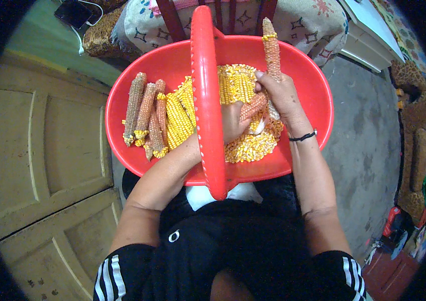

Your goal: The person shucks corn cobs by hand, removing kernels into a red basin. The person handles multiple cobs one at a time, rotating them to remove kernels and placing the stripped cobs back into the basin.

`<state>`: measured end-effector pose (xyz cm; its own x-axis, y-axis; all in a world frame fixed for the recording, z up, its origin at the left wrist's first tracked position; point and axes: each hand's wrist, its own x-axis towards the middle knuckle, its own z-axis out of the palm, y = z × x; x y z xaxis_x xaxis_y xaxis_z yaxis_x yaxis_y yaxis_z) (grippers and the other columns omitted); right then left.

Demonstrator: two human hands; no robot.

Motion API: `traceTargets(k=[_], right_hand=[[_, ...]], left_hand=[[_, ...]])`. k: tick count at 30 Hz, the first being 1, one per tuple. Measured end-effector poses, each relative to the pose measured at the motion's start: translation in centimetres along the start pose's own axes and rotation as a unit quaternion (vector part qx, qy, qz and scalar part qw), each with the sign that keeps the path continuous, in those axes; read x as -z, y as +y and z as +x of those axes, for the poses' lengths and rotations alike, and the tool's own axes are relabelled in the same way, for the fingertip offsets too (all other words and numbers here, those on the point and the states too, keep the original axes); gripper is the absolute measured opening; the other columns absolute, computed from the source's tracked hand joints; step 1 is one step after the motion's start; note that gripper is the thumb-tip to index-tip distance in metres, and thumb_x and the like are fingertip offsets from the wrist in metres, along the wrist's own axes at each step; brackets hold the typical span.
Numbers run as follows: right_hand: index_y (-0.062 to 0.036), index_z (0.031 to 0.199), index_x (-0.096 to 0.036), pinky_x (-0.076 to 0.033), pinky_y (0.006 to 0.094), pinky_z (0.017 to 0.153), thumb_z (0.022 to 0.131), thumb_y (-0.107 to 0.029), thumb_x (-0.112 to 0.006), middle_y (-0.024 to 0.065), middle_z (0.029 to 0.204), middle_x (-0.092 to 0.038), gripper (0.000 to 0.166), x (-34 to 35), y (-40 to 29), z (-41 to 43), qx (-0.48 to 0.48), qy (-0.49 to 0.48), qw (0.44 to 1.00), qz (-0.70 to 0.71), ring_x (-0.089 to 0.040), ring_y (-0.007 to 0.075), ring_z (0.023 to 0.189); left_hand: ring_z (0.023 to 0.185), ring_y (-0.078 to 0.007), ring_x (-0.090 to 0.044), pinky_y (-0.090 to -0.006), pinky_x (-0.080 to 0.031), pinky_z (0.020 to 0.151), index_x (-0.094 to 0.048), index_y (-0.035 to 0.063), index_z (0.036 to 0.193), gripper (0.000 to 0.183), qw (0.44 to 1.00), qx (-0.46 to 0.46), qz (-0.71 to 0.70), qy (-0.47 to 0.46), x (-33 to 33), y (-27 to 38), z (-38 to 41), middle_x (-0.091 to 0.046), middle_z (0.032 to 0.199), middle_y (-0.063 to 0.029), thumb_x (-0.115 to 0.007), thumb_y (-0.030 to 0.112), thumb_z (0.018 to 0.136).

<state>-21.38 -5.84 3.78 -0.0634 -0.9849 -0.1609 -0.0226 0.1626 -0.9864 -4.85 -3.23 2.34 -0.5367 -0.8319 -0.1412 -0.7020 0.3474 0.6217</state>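
A red plastic basket point(312, 109) with a thick arched handle point(207, 98) rests before me at my lap. My right hand point(282, 96) grips a long, mostly bare corncob point(272, 56) upright, a ring of yellow kernels near its tip. In my left hand point(233, 122), partly hidden behind the handle, is a reddish corncob point(254, 106) that meets the other cob. Loose kernels point(252, 148) lie beneath both hands. Ears with yellow kernels point(177, 120) lie left of the handle, and several stripped cobs point(145, 109) lean along the basket's left side.
A wooden chair point(228, 17) and a patterned cloth point(145, 32) are just beyond the basket. At upper left a phone point(73, 14) trails a white cable. A panelled door point(47, 150) stands left; concrete floor point(359, 124) and a white cabinet point(371, 41) lie right.
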Motion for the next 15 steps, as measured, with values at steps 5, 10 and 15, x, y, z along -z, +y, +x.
traceTargets(k=[5,10,15], right_hand=[[-0.0034,0.067,-0.058,-0.039,0.0258,0.049,0.079,-0.028,-0.063,0.0012,0.060,-0.056,0.028,-1.0,-0.1,0.6,-0.002,0.062,0.997,-0.039,-0.050,0.0084,0.054],[-0.0056,0.076,-0.055,-0.050,0.0283,0.065,0.085,-0.026,-0.057,0.0082,0.072,-0.060,0.023,1.5,-0.2,1.3,-0.128,0.014,0.955,0.267,-0.059,0.0165,0.064],[-0.0031,0.081,-0.058,-0.050,0.0283,0.069,0.084,-0.026,-0.057,0.0116,0.083,-0.064,0.023,1.9,-0.9,0.7,-0.074,-0.089,0.969,0.219,-0.061,0.0157,0.074]], left_hand=[[0.067,-0.0341,-0.059,-0.0412,-0.045,0.059,-0.048,0.0001,0.088,0.035,0.998,0.030,-0.004,0.062,0.0,0.6,-0.3,-0.056,0.070,-0.0225,-0.063,0.027,0.073],[0.064,-0.0218,-0.053,-0.0333,-0.043,0.057,-0.051,-0.0003,0.083,0.036,0.989,0.027,-0.137,0.040,1.1,-0.1,0.4,-0.053,0.065,-0.0117,-0.066,0.029,0.071],[0.056,-0.0099,-0.048,-0.0260,-0.038,0.049,-0.054,0.0025,0.079,0.027,0.929,0.077,-0.335,-0.138,3.5,-1.9,1.0,-0.051,0.065,-0.0010,-0.055,0.028,0.086]])
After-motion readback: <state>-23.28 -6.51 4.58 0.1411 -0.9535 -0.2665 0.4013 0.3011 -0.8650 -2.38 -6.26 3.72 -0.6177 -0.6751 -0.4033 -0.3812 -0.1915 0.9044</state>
